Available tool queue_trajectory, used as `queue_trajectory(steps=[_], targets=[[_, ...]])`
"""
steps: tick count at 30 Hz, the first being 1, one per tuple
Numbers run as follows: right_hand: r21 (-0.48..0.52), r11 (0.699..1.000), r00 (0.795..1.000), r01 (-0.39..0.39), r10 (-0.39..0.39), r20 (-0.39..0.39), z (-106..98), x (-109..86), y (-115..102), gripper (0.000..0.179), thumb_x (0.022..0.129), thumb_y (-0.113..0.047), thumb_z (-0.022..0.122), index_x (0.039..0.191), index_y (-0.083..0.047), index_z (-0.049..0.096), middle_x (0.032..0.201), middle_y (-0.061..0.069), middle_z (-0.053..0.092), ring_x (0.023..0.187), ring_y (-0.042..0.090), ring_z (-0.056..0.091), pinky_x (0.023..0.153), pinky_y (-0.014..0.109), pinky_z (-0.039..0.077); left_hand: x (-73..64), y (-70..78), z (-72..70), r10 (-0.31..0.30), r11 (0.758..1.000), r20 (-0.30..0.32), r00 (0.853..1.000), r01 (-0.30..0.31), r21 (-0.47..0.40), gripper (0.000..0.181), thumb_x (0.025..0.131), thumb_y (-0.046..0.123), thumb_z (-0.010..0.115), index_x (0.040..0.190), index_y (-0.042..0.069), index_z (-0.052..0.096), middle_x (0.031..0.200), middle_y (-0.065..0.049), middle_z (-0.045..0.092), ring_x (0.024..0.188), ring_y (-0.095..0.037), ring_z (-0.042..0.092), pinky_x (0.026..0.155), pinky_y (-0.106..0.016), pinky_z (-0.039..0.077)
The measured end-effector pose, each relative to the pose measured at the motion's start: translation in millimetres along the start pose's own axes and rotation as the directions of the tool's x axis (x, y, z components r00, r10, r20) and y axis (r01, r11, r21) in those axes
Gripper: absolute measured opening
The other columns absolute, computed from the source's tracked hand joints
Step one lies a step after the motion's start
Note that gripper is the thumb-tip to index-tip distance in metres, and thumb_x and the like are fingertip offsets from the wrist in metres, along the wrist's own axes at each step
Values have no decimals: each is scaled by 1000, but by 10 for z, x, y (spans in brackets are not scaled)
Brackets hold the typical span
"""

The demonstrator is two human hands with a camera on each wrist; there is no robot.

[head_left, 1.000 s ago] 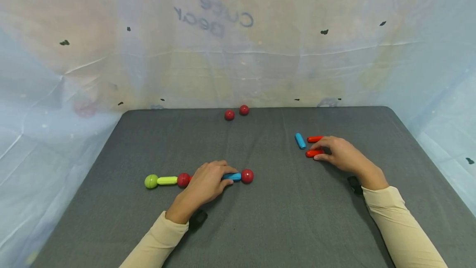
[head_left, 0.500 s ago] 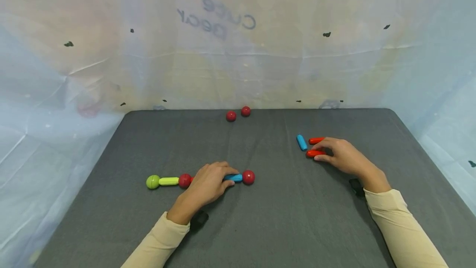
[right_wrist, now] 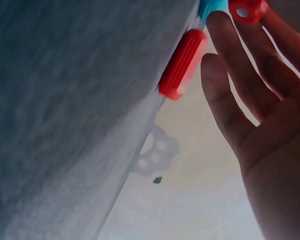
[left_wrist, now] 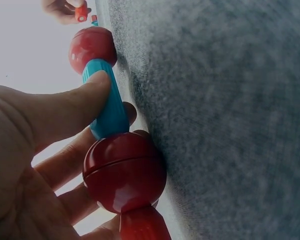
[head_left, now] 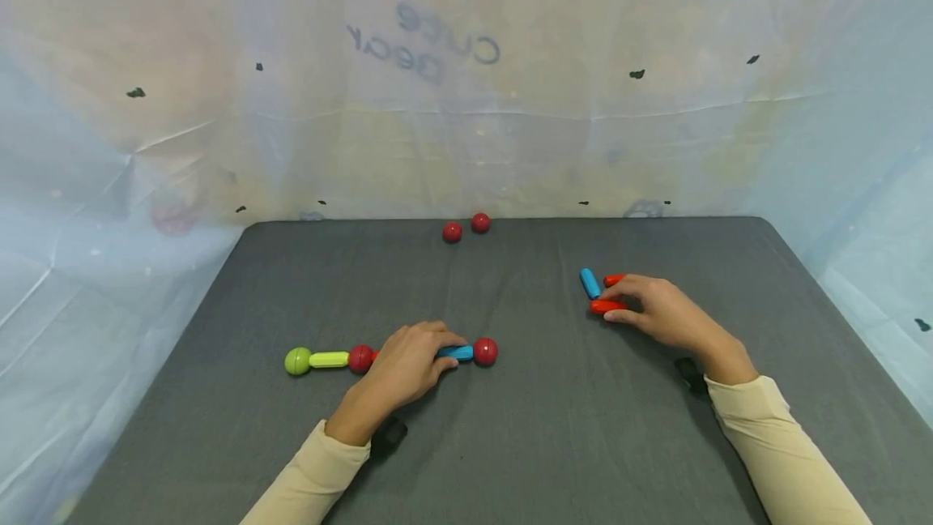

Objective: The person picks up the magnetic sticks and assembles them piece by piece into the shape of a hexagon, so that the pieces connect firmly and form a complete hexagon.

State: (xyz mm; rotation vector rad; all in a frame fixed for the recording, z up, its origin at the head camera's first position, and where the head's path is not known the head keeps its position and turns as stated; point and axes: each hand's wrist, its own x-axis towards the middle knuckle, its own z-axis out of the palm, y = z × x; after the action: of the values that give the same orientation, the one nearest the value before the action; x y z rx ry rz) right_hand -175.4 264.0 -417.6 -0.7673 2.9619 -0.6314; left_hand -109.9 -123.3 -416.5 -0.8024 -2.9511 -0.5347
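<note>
My left hand (head_left: 404,363) pinches a blue rod (head_left: 457,353) between thumb and fingers. The rod belongs to a straight chain: a red ball (head_left: 485,352) caps its right end, and another red ball (left_wrist: 125,170), hidden by the hand in the head view, joins it to a red rod (left_wrist: 142,225). Farther left follow a red ball (head_left: 360,359), a yellow-green rod (head_left: 330,360) and a green ball (head_left: 297,361). At the right, my right hand (head_left: 663,314) pinches a loose red rod (head_left: 607,307) just above or on the cloth.
Behind the right hand lie a second red rod (head_left: 615,279), partly covered by it, and a blue rod (head_left: 590,283). Two loose red balls (head_left: 452,232) sit near the far edge of the grey cloth-covered table (head_left: 525,436). A pale sheet (head_left: 539,152) hangs behind.
My right hand has shifted slightly left with the red rod, so the rod now lies farther from the other red one. The left hand and the chain have stayed in place.
</note>
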Motion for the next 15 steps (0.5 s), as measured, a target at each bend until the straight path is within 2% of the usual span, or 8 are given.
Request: queue_trajectory(steps=[7, 10, 13, 15], targets=[[33, 998, 999, 52, -51, -7, 8, 24, -142, 27, 85, -33, 72, 111, -23, 70, 118, 2, 65, 120, 29, 55, 94, 49, 45, 1, -3, -9, 7, 1000, -2, 1000, -7, 22, 25, 84, 19, 74, 109, 21, 73, 96, 7, 67, 88, -11, 63, 76, -33, 52], [35, 996, 997, 83, -82, -7, 17, 22, -202, 26, 86, -35, 71, 110, -27, 70, 107, -8, 65, 103, 18, 61, 86, 39, 49, 1, -2, -9, 15, 1000, -11, 1000, -15, 22, 25, 84, 19, 74, 109, 20, 73, 95, 7, 67, 86, -10, 63, 75, -33, 52], [22, 992, 992, 122, -122, -15, 35, 23, -250, 24, 86, -37, 70, 110, -30, 69, 96, -15, 61, 82, 5, 55, 74, 29, 46, -1, -3, -4, 20, 1000, -19, 1000, -20, 19, 25, 84, 18, 74, 109, 19, 73, 95, 6, 67, 86, -10, 63, 75, -33, 52], [17, 990, 990, 137, -137, -23, 44, 26, -276, 24, 86, -37, 71, 109, -30, 69, 93, -16, 59, 78, 2, 51, 71, 26, 45, -3, -2, 0, 19, 1000, -22, 1000, -19, 15, 25, 84, 17, 74, 109, 19, 73, 95, 6, 67, 87, -11, 63, 76, -34, 52]])
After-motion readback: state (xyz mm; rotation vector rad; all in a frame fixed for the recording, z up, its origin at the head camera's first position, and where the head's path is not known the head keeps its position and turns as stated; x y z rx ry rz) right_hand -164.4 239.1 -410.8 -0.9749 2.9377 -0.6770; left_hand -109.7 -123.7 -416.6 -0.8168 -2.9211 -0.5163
